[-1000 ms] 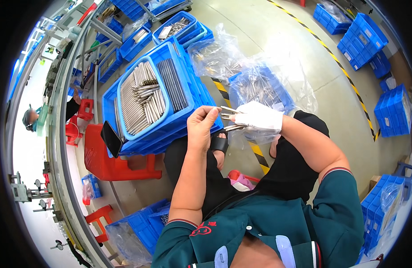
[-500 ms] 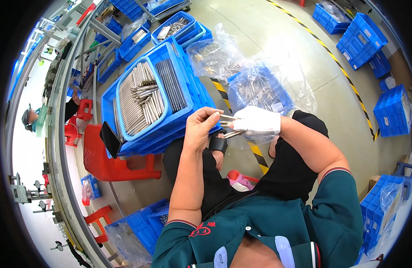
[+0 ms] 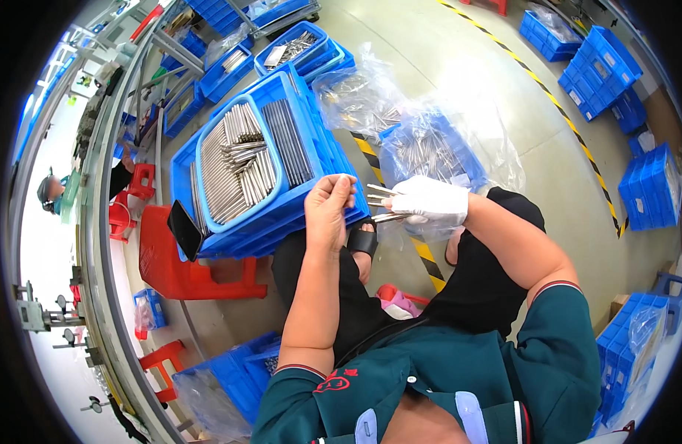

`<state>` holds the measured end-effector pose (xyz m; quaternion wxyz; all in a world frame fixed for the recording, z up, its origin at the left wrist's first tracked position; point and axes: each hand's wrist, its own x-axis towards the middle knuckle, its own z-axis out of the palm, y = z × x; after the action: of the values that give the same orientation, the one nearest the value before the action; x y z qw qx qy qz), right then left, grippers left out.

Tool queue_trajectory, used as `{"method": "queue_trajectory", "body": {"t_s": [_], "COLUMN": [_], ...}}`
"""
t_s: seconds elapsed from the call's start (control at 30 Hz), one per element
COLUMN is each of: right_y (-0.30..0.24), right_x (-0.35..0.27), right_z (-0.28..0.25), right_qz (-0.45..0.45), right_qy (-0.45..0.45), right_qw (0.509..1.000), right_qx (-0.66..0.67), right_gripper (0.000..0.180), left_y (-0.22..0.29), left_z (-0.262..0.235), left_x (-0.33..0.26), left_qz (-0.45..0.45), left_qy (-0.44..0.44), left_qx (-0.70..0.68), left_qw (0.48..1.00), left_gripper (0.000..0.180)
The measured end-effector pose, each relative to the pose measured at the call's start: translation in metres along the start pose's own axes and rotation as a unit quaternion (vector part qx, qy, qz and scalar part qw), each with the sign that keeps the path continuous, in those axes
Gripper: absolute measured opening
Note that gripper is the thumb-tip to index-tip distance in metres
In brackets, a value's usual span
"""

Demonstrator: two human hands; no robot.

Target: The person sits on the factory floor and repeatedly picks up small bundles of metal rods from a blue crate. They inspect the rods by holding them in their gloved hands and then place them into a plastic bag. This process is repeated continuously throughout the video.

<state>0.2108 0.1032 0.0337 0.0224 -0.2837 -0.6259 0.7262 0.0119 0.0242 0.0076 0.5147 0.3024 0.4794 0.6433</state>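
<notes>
My right hand (image 3: 432,201), in a white glove, is closed around several thin metal rods (image 3: 381,196) whose ends stick out to the left past its fingers. Bare and a little apart from them, my left hand (image 3: 330,207) has its thumb and fingers pressed together; whatever they may hold is hidden. Left of it, a light-blue tray (image 3: 280,182) full of silvery metal rods (image 3: 216,172) sits in a large blue crate (image 3: 179,166). Darker rods (image 3: 287,142) stand in a row along the tray's right side.
Beyond my knees a plastic-lined blue bin (image 3: 470,159) holds loose rods. A red stool (image 3: 163,255) stands by the crate, with a black flat piece (image 3: 185,229) at the crate's corner. Blue crates (image 3: 648,189) are stacked at right. Another person (image 3: 51,191) is at far left.
My left hand has come away from the rod ends, slightly up and left, with its fingers curled. My right hand keeps the rods and has barely moved.
</notes>
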Motion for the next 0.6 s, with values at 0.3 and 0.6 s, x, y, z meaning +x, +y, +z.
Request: {"method": "queue_trajectory", "body": {"t_s": [0.3, 0.6], "right_y": [0.032, 0.010], "right_x": [0.020, 0.025], "right_z": [0.029, 0.029], "right_qz": [0.030, -0.032], "right_qy": [-0.100, -0.034], "right_qw": [0.984, 0.938], "right_qx": [0.146, 0.343], "right_gripper": [0.020, 0.013], "left_y": [-0.007, -0.039], "left_z": [0.018, 0.019], "left_x": [-0.003, 0.015], "left_qz": [-0.091, -0.113], "left_qy": [-0.230, -0.044], "left_qx": [-0.029, -0.275], "left_qw": [0.968, 0.954], "left_gripper": [0.023, 0.029]}}
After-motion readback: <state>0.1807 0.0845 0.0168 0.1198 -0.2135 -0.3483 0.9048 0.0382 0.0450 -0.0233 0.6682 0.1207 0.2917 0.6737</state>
